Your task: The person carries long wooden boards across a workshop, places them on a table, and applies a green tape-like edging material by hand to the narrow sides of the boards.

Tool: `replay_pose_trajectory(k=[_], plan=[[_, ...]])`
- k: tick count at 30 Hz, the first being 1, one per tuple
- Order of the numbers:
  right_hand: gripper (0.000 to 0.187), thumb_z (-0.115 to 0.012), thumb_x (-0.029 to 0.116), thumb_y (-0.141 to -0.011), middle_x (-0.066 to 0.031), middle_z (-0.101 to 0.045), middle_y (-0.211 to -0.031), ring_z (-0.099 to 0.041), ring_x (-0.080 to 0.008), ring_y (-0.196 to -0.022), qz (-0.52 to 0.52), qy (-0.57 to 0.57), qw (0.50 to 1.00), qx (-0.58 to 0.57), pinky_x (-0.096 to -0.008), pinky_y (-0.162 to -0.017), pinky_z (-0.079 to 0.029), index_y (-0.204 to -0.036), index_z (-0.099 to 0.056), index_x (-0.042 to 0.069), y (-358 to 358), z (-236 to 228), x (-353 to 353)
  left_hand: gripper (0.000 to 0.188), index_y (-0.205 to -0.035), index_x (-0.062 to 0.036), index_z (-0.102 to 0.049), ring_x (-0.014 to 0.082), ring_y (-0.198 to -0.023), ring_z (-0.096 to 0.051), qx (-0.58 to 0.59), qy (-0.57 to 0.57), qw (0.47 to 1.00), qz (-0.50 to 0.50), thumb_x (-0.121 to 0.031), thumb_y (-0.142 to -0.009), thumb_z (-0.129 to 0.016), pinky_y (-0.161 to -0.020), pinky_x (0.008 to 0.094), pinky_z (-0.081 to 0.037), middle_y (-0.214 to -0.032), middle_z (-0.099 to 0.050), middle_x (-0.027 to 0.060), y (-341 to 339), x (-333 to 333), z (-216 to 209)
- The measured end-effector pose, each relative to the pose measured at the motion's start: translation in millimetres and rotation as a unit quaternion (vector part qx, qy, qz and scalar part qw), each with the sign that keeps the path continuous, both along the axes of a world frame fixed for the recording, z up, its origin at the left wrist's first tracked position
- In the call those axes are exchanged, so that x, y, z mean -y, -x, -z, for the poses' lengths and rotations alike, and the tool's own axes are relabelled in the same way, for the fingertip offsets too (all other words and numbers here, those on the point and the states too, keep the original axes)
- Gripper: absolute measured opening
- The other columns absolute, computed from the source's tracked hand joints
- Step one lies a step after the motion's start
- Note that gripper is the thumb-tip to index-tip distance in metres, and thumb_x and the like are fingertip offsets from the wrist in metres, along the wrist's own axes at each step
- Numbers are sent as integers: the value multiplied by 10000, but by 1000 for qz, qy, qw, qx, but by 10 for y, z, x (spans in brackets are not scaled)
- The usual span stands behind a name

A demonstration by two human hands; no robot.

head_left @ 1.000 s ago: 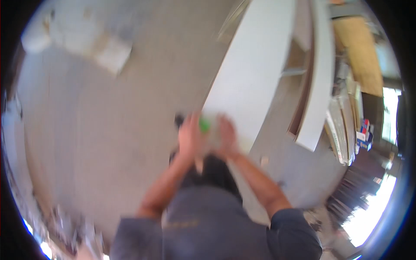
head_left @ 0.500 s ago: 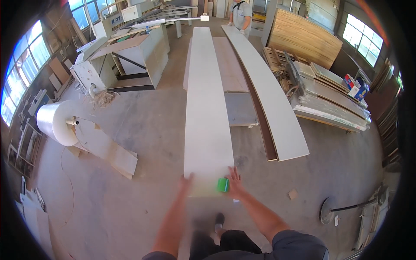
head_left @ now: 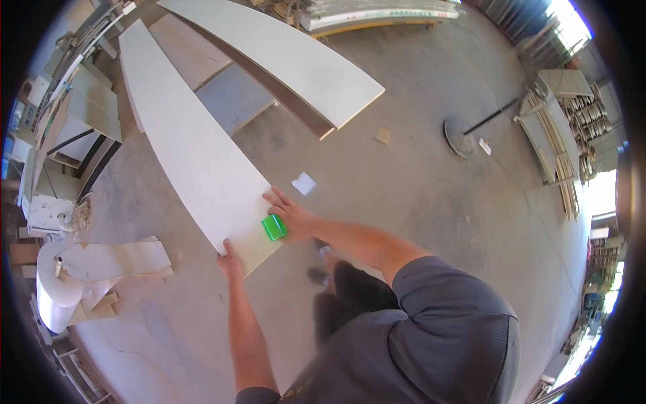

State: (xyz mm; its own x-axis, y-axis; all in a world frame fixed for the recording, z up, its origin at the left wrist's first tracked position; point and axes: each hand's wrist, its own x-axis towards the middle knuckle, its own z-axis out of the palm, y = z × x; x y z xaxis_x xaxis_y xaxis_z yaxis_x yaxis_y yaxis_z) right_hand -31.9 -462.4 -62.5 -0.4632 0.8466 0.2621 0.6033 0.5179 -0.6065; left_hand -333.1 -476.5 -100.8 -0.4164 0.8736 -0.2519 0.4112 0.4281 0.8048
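Note:
A long white board (head_left: 192, 138) stretches away from me toward the far left. My left hand (head_left: 230, 261) grips its left edge close to the near end, thumb on top and fingers partly hidden by the edge. On the opposite edge, my right hand (head_left: 291, 214) holds the same board, fingers reaching over its top face. A small bright green blocky object (head_left: 274, 227) is at the inner side of my right hand, over the board's near corner; its kind is unclear.
A second pale board (head_left: 289, 60) lies beyond to the right, above brown board edges. A grey-topped support (head_left: 239, 97) stands between the boards. White paper (head_left: 303, 184) and a round-based stand (head_left: 459, 137) are on the floor. A large white roll (head_left: 57, 289) sits at left.
My view has swung right and down, so the scene shifts up and left. Both hands stay at the board's near end. The co-worker at the far end is out of view.

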Motion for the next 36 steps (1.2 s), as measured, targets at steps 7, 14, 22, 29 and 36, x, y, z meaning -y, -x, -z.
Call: replay_pose_trajectory(k=[7,14,22,29,36], plan=[[707,-813,350,-692,-232,-290,-1608,-98,-499,-1544,4,-27,998,50,-559,-1219,-284,-1267,-502,83,73,272,1552,649,-1324,82,-588,307,-1085,-690,56,8,998,-6,-485,-1010,-614,-941,406,-526,-1223,-701,217,-71,1567,-34],[717,-830,376,-692,-259,-259,-1621,-90,-539,-1530,-35,-14,998,42,-594,-1196,-290,-1257,-506,78,-291,547,3010,645,-1357,42,-584,311,-1166,-662,9,20,1000,-14,-495,-1000,-612,-1000,414,-494,-1284,-687,181,-421,3078,14],[470,-759,409,-776,-191,-547,-1282,-176,-520,-1498,-75,24,994,70,-632,-1266,-49,-1113,-699,88,-996,371,4902,655,-1311,27,-628,380,-1194,-650,-56,109,992,-29,-539,-984,-597,-994,460,-510,-1263,-689,222,-1139,5096,-240],[605,-804,447,-772,-282,-201,-1624,-49,-577,-1509,-82,-78,982,151,-611,-1235,-214,-1238,-658,90,-1926,58,7015,655,-1280,0,-647,385,-1148,-672,-34,117,990,-70,-558,-938,-662,-964,451,-533,-1189,-715,231,-2088,7196,90],[605,-708,501,-827,-227,-502,-1409,-178,-498,-1502,-117,-74,972,190,-683,-1252,-48,-1290,-650,115,-2861,-113,8630,651,-1286,3,-643,355,-1101,-699,-9,128,986,-104,-539,-927,-685,-930,443,-552,-1152,-731,215,-3060,8941,337]])
